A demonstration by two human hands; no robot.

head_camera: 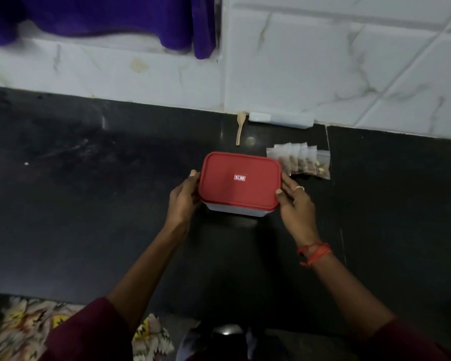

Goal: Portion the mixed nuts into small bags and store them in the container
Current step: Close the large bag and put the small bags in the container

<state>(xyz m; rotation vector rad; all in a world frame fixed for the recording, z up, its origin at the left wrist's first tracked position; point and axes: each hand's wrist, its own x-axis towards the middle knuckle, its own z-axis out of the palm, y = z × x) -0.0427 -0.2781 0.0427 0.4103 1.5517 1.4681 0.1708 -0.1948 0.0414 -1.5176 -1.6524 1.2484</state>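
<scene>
Around: a wooden spoon [240,128] lies by the tiled wall [323,61], behind the container; a purple cloth [102,16] hangs above.
Bags: small bags [301,162] of nuts overlap in a row, just right of the container.
Container: the container [240,183] sits mid-surface [89,204] with its red lid on, contents hidden.
Left grip [184,201]: clasps the container's left end.
Right grip [296,204]: clasps its right end.

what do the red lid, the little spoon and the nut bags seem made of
Red lid: likely plastic, smooth matte, moulded rim.
Spoon: pale tan, probably wood, possibly plastic.
Bags: thin clear plastic film; nuts show through.
</scene>
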